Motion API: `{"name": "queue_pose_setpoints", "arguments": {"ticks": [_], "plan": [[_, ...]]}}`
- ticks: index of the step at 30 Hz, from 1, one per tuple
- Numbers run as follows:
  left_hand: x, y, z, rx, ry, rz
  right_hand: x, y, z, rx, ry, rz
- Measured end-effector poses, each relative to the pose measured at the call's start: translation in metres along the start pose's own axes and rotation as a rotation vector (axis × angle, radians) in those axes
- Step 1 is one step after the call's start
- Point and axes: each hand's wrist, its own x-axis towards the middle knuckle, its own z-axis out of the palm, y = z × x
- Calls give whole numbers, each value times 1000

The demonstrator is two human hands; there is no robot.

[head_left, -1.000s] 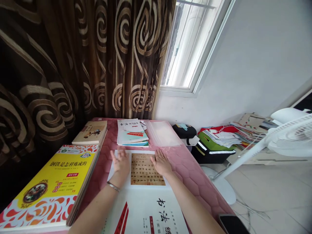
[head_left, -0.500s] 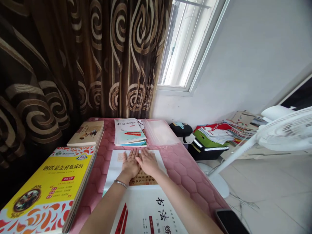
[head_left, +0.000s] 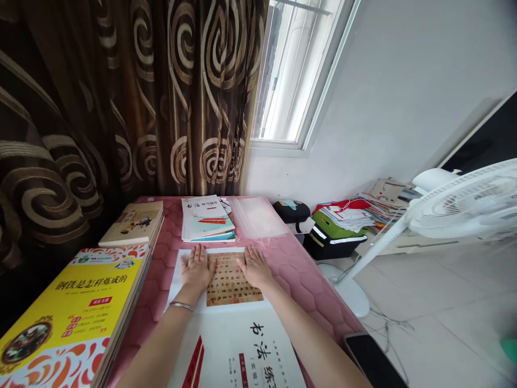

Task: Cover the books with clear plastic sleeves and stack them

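A large white calligraphy booklet (head_left: 238, 345) lies flat on the pink quilted table (head_left: 294, 269), with a brown panel of characters (head_left: 231, 280) on its far half. My left hand (head_left: 196, 268) lies palm down on the booklet just left of that panel, fingers stretched flat. A metal bangle (head_left: 181, 306) sits on that wrist. My right hand (head_left: 253, 268) rests flat on the panel's right edge, fingers extended. Neither hand holds anything.
A stack of yellow books (head_left: 68, 318) sits at the near left, a tan book (head_left: 133, 223) behind it. Thin booklets (head_left: 205, 218) and a clear plastic sleeve (head_left: 258, 216) lie at the far edge. A black phone (head_left: 371, 361) lies near right. A white fan (head_left: 456, 207) stands right.
My hands were apart, came together at the middle of the panel, and have now slid apart again to its left and right sides. The view has shifted slightly.
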Motion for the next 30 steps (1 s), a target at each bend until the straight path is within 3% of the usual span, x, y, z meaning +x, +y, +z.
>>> {"name": "queue_pose_setpoints", "arguments": {"ticks": [6, 12, 15, 19, 22, 25, 30], "plan": [[-20, -28, -11, 101, 13, -225, -1, 14, -3, -55, -6, 26], [-74, -40, -3, 133, 117, -107, 6, 5, -5, -137, -28, 67], [-87, -44, 2, 105, 166, -74, 8, -23, -7, -159, 48, 54], [-89, -45, 2, 108, 208, -70, 10, -87, 6, -36, 136, -134], [-87, -45, 2, 113, 220, -63, 19, -135, 22, 77, 176, -195], [-88, -43, 3, 123, 236, -63, 40, -165, 31, 112, 194, -156], [-90, -36, 2, 162, 257, -123, 78, -184, 29, 83, 234, -4]]}}
